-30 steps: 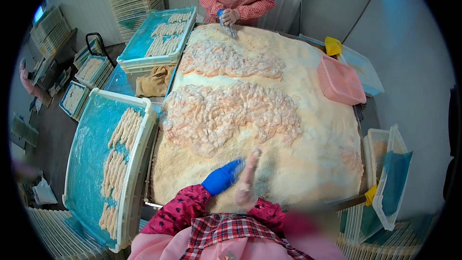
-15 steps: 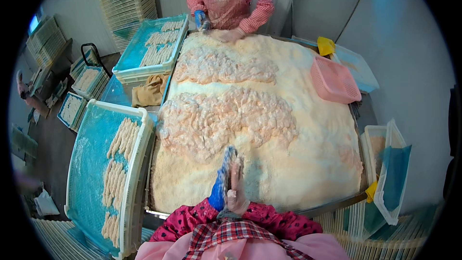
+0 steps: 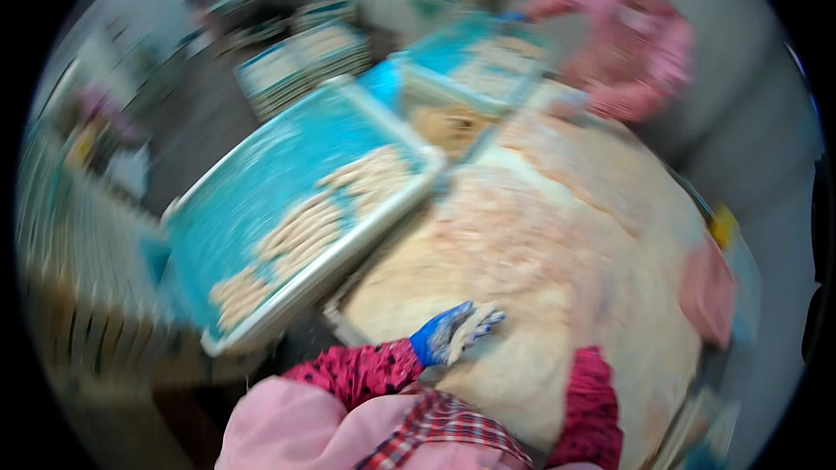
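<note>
My left hand (image 3: pixel 440 335), in a blue glove, holds a pale coated strip (image 3: pixel 471 331) above the crumb-covered table (image 3: pixel 392 278). My right hand (image 3: pixel 582 318), in a pale glove, is smeared by motion at the near edge of the raw meat pile (image 3: pixel 514 226), so its fingers cannot be made out. Left of the table a white-rimmed tray (image 3: pixel 261 165) with a teal liner carries rows of similar coated strips (image 3: pixel 300 235).
A co-worker (image 3: pixel 631 52) in pink stands at the far side, beside another teal tray (image 3: pixel 444 43). A brown cloth (image 3: pixel 448 130) lies between the trays. A pink basket (image 3: pixel 705 287) sits at the right edge; stacked trays (image 3: pixel 296 65) stand back left.
The view has swung left and blurred. My hands, pressed together half a second ago, are now apart, and a pale strip now shows in my left hand.
</note>
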The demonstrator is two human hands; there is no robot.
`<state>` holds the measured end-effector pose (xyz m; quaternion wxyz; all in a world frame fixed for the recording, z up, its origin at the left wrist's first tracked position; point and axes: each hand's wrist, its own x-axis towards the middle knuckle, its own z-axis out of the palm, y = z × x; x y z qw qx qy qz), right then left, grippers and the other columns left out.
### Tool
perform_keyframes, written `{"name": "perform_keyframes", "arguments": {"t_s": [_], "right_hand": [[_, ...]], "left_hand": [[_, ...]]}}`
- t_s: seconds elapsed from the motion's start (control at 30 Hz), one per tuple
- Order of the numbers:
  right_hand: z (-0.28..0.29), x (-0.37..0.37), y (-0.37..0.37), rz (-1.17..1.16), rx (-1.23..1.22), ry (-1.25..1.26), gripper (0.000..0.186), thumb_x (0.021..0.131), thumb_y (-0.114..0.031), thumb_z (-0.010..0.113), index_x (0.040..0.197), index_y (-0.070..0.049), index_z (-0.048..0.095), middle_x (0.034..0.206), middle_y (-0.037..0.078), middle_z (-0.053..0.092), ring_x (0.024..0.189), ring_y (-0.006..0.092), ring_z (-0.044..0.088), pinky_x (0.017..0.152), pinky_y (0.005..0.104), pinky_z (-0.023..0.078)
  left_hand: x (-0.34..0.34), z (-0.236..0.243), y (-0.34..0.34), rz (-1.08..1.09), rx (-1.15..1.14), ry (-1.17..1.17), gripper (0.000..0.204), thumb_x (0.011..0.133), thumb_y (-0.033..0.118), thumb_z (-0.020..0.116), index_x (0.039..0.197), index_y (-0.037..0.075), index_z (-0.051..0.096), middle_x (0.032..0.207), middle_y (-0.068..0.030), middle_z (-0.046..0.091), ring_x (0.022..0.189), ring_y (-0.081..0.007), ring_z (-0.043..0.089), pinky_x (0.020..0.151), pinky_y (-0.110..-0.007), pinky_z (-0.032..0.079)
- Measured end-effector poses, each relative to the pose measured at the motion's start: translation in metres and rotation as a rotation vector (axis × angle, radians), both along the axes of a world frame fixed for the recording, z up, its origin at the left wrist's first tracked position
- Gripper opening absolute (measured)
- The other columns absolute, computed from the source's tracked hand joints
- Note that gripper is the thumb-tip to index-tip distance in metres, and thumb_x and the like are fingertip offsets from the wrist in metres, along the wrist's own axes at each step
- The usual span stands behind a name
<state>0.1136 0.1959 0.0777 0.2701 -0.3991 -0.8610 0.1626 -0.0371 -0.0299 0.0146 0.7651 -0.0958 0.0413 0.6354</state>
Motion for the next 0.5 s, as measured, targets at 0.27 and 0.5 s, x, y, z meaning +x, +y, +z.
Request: {"name": "perform_keyframes", "arguments": {"t_s": [0.27, 0.5], "right_hand": [[-0.033, 0.063, 0.093, 0.062, 0.207, -0.289, 0.024, 0.068, 0.001, 0.061, 0.092, -0.001, 0.057, 0.086, 0.016, 0.060, 0.082, 0.0314, 0.057, 0.074, 0.0375, 0.045], [-0.025, 0.041, 0.109, -0.019, 0.163, -0.436, 0.022, 0.062, 0.000, 0.060, 0.082, -0.001, 0.051, 0.077, 0.016, 0.056, 0.075, 0.0340, 0.055, 0.068, 0.0398, 0.044]], "left_hand": [[-0.225, 0.098, -0.188, 0.906, -0.728, 1.504, 0.060, 0.089, 0.052, 0.047, 0.130, 0.009, 0.043, 0.121, -0.0077, 0.055, 0.097, -0.0165, 0.053, 0.074, -0.029, 0.045], [-0.291, 0.071, -0.298, 0.250, -1.044, 1.601, 0.056, 0.094, 0.051, 0.031, 0.126, 0.010, 0.051, 0.118, -0.0067, 0.059, 0.108, -0.0202, 0.054, 0.096, -0.040, 0.038]]}}
